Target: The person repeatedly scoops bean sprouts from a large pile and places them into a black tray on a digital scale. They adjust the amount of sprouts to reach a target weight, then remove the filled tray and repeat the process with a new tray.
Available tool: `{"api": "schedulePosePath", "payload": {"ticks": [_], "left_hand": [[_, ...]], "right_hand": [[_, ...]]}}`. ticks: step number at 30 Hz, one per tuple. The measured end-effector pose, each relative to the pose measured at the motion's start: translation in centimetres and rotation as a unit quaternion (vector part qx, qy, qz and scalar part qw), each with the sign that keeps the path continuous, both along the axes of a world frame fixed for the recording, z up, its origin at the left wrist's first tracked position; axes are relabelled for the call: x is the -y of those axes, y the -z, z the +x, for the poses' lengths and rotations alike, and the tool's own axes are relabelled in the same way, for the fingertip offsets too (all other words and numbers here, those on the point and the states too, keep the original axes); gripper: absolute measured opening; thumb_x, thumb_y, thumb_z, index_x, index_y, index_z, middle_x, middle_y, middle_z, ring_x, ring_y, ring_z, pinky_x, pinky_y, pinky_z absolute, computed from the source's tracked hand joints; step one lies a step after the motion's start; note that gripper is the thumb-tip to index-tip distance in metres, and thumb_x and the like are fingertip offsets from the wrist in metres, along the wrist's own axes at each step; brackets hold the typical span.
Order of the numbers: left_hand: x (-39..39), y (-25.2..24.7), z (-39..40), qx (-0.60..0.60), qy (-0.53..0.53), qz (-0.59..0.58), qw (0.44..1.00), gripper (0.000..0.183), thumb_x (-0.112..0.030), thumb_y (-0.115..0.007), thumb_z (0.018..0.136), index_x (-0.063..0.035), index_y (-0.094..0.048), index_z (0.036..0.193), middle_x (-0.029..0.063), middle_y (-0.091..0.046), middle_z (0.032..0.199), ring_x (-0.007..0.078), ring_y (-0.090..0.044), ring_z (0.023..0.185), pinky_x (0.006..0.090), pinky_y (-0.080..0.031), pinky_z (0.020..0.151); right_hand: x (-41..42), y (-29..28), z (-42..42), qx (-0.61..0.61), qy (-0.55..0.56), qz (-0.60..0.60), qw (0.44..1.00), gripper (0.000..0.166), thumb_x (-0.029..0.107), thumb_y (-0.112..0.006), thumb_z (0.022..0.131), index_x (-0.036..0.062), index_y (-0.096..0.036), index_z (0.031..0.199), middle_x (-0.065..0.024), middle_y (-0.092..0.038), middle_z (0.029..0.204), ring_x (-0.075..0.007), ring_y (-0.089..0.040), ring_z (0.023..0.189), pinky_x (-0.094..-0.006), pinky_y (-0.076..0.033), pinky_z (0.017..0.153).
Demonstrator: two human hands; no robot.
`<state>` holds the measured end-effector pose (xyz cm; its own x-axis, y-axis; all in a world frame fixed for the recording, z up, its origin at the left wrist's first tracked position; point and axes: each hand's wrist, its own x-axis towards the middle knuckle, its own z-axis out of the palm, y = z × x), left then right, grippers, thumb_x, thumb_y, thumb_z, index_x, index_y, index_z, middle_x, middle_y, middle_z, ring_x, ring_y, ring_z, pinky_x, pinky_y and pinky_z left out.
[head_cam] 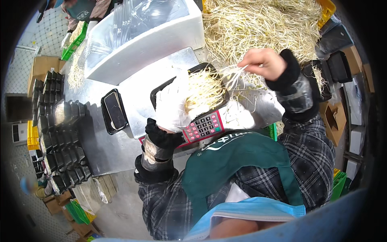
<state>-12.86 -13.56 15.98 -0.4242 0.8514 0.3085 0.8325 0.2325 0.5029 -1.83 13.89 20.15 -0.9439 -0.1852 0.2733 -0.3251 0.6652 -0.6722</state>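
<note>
A black plastic tray [153, 96] rests on a weighing scale with a metal platform [136, 112] and a red-framed keypad [205, 127]. In the bag's mouth and over the tray lies a bunch of bean sprouts [204, 92]. My left hand [169, 121], in a white plastic covering and a black cuff, is against the sprouts' left side; its fingers are hidden. My bare right hand [263, 63] pinches a few sprouts just right of the tray, beside a large heap of bean sprouts [260, 27].
A white foam box [145, 48] holding clear plastic bags stands behind the scale. Left of it, a phone [115, 110] lies in a small black tray [104, 106]. Stacked black trays [60, 139] line the table's left edge. Another person [87, 9] works at the upper left by a green crate [75, 44].
</note>
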Motion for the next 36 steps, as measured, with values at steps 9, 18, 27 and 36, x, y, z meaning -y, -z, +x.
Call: {"api": "schedulePosePath", "payload": {"ticks": [9,18,27,36], "left_hand": [[4.5,-0.2,0.7,0.083,-0.109,0.216,0.967,0.073,-0.023,-0.067,0.073,0.0048,-0.028,0.128,0.0167,-0.046,0.119,0.0245,-0.048,0.104,0.0351,-0.039,0.087],[5.4,1.0,3.5,0.37,-0.066,0.373,0.848,0.096,-0.046,-0.07,0.067,0.0023,-0.018,0.132,0.0152,-0.035,0.129,0.0234,-0.036,0.118,0.0358,-0.028,0.099],[0.8,1.5,1.0,-0.024,-0.065,-0.024,0.997,0.082,-0.05,-0.062,0.064,-0.0033,-0.036,0.126,0.0127,-0.044,0.121,0.0298,-0.041,0.108,0.0505,-0.031,0.087],[0.7,2.3,-0.5,-0.082,-0.061,0.01,0.995,0.075,-0.049,-0.062,0.063,-0.0018,-0.046,0.118,0.0123,-0.051,0.111,0.0295,-0.049,0.092,0.0419,-0.036,0.082]], "right_hand": [[7.4,-4.4,-3.7,0.03,-0.053,-0.234,0.97,0.018,0.008,-0.057,0.08,0.0031,-0.061,0.097,-0.0046,-0.06,0.077,-0.0108,-0.057,0.067,-0.0227,-0.045,0.059],[6.8,0.3,-2.4,-0.111,-0.013,0.068,0.991,0.044,0.027,-0.069,0.068,0.0067,-0.058,0.105,-0.012,-0.054,0.11,-0.0286,-0.05,0.099,-0.036,-0.039,0.086],[12.5,4.7,-4.1,-0.11,0.073,0.086,0.988,0.054,0.027,-0.065,0.071,-0.0041,-0.046,0.112,-0.0215,-0.05,0.105,-0.0379,-0.044,0.103,-0.041,-0.038,0.087],[13.0,3.6,-4.2,-0.054,0.088,0.237,0.966,0.049,0.037,-0.055,0.077,-0.0029,-0.051,0.106,-0.0149,-0.057,0.098,-0.0292,-0.053,0.088,-0.0378,-0.041,0.078]]}}
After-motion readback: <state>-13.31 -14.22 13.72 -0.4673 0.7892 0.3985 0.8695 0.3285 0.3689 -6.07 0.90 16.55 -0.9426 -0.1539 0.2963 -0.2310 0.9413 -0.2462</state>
